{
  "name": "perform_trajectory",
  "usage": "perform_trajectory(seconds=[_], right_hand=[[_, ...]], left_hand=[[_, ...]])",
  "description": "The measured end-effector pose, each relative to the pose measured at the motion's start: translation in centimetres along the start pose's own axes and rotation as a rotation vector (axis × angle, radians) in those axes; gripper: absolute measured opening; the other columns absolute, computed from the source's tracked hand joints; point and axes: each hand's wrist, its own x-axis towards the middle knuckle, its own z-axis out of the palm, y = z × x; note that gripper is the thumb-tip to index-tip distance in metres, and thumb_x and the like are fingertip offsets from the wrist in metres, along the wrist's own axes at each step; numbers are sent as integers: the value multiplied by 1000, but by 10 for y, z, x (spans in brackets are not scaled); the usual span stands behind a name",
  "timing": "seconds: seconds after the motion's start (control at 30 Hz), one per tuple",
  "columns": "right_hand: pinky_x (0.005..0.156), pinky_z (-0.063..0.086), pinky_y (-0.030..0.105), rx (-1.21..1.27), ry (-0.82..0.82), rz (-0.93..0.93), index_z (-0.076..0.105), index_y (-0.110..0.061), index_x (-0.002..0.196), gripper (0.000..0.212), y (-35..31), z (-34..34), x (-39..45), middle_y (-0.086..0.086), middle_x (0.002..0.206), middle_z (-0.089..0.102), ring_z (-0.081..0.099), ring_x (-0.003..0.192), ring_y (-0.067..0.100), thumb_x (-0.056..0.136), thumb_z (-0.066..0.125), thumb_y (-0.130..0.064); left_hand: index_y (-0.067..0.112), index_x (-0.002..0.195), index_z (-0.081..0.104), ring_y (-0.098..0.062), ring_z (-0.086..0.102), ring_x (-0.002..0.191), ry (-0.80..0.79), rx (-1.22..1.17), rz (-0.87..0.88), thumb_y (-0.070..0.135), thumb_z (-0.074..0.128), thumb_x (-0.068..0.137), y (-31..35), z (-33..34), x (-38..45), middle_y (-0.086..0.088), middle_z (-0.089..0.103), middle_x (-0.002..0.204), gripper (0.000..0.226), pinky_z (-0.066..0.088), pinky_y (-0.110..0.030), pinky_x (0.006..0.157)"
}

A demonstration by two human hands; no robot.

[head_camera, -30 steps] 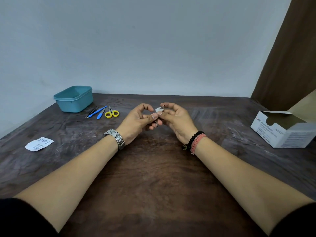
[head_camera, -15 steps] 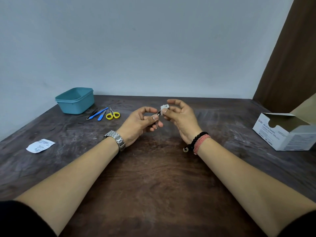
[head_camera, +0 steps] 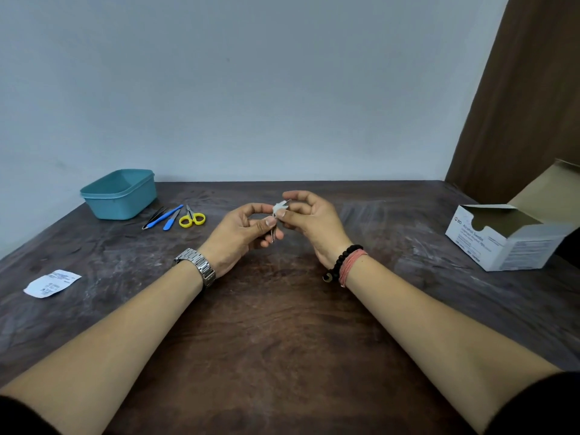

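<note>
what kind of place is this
Likely a makeshift instrument-cleaning bench in a plain room: an open alcohol swab box, scissors and blue-handled tools by a teal tub, all on a worn wooden table.

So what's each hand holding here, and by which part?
The left hand pinches a thin metal tool about mid-shaft. The right hand pinches a small white wipe folded round the tool's upper end.
</note>
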Motion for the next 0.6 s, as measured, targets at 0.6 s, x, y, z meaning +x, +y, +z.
perform_trajectory(seconds=[0.6], right_hand=[[81,56,23,158,-55,92,66,-1,97,13,0,-1,-4,13,89,70,65,74,15,85,64,3]], left_hand=[[9,117,57,-8,56,57,-2,-5,4,10,56,92,-2,-2,1,-9,70,75,26,49,-17,57]])
